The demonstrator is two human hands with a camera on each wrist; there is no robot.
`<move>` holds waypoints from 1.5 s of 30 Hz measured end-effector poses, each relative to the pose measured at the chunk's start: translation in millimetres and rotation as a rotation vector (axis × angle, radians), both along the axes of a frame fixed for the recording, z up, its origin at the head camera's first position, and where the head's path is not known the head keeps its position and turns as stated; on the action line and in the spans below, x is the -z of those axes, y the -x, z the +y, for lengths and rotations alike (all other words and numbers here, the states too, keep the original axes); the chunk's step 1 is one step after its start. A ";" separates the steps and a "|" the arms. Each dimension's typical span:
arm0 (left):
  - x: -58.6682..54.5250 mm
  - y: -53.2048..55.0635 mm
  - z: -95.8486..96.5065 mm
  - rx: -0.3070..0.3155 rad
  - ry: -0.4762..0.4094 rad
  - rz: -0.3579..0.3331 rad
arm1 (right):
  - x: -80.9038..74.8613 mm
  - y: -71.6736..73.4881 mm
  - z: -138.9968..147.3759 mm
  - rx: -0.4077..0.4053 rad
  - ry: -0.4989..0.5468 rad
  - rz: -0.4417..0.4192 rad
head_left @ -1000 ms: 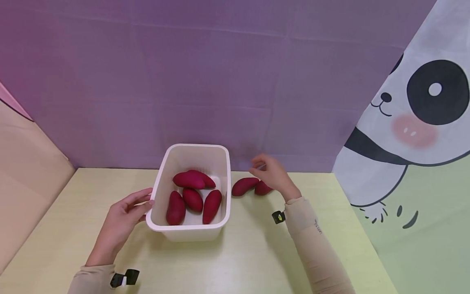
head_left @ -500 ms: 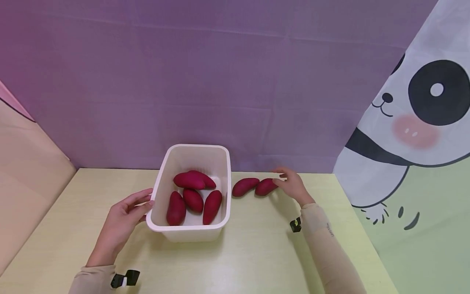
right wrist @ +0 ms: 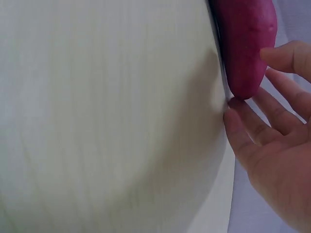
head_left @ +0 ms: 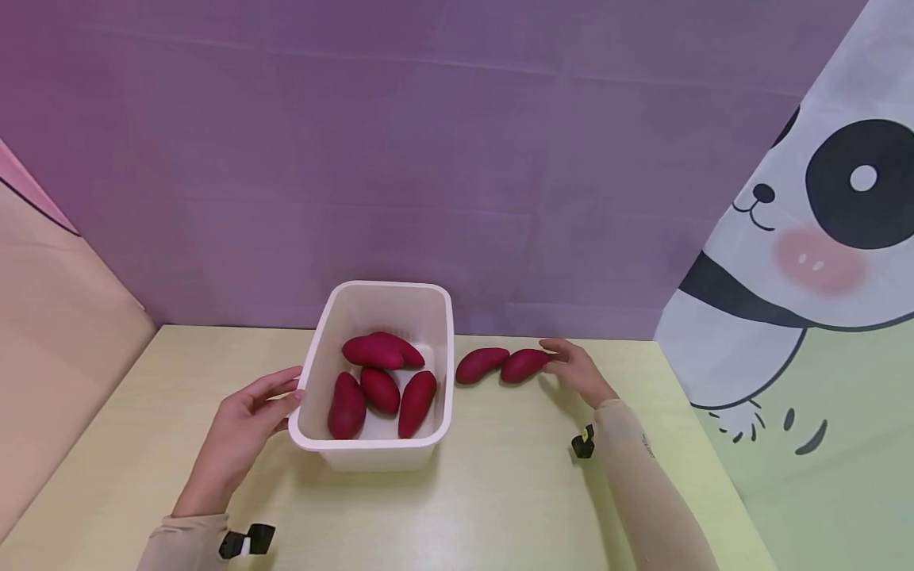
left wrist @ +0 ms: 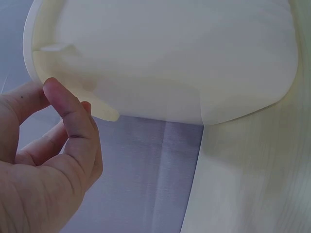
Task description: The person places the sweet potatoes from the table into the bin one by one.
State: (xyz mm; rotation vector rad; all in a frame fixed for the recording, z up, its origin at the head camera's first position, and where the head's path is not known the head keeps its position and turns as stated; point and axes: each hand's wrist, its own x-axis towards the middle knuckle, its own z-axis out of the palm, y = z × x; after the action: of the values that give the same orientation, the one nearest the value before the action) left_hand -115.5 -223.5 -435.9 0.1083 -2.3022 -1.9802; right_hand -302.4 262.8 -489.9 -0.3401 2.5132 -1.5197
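At the left side of the white plastic bin [head_left: 371, 454], my left hand [head_left: 239, 428] pinches the rim, as the left wrist view also shows up close. Inside the bin lie several dark red sweet potatoes [head_left: 346, 406]. On the table to its right are two more, a left one [head_left: 481, 365] and a right one [head_left: 524, 365]. My right hand [head_left: 580, 377] is at the right end of the right sweet potato, fingers spread loosely around its tip. In the right wrist view one fingertip meets the side of that sweet potato [right wrist: 248, 43] and other fingers lie near its end.
The pale wooden table [head_left: 500, 492] backs onto a purple cloth wall [head_left: 428, 159]. A panda-print cloth [head_left: 793, 317] stands at the right, a beige one [head_left: 57, 333] at the left. Black wrist devices [head_left: 583, 442] sit on both sleeves.
My right hand has moved right and down, from above the two loose sweet potatoes to the right one's far end. The left hand stays on the bin's rim.
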 end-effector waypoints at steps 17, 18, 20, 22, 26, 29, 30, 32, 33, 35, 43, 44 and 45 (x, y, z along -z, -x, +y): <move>2.5 -0.1 0.6 -0.002 -0.003 0.007 | 3.4 -13.4 10.8 -0.061 -0.051 -0.050; 2.8 -0.2 0.4 -0.001 -0.003 0.008 | 3.4 -14.0 11.6 -0.058 -0.047 -0.054; 3.2 -0.4 0.3 0.000 -0.003 0.010 | 3.2 -15.5 13.4 -0.051 -0.044 -0.060; 3.4 -0.3 0.2 0.001 -0.003 0.012 | 3.1 -17.3 15.5 -0.041 -0.034 -0.076; 3.3 0.4 0.1 0.000 0.000 0.012 | 2.4 -21.2 19.0 -0.034 0.006 -0.101; 2.7 0.9 0.1 -0.004 0.007 0.010 | 1.2 -23.9 21.4 -0.038 0.036 -0.102; 2.4 1.0 0.0 -0.005 0.010 0.009 | 0.8 -24.6 22.2 -0.035 0.047 -0.101; 1.9 1.0 0.1 -0.007 0.010 0.006 | -0.2 -25.5 23.9 -0.035 0.062 -0.093; 1.7 1.0 0.1 -0.008 0.009 0.006 | -1.0 -25.9 24.6 -0.037 0.072 -0.089; 1.2 0.8 0.2 -0.007 0.006 0.004 | -3.3 -26.6 25.0 -0.030 0.092 -0.088; 0.4 -0.1 0.5 -0.004 0.002 -0.001 | -22.0 -30.4 18.1 -0.019 0.119 -0.056; 0.2 0.0 0.6 -0.004 0.002 -0.002 | -24.8 -30.8 16.6 -0.018 0.116 -0.047; 0.0 0.2 0.6 -0.003 0.001 -0.003 | -28.0 -31.5 15.1 -0.014 0.112 -0.040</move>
State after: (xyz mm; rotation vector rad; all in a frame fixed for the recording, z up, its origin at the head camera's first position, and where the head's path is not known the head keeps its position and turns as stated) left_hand -115.7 -222.9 -435.9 0.1143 -2.3033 -1.9790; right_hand -270.9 277.9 -461.9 -0.3398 2.3966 -1.6484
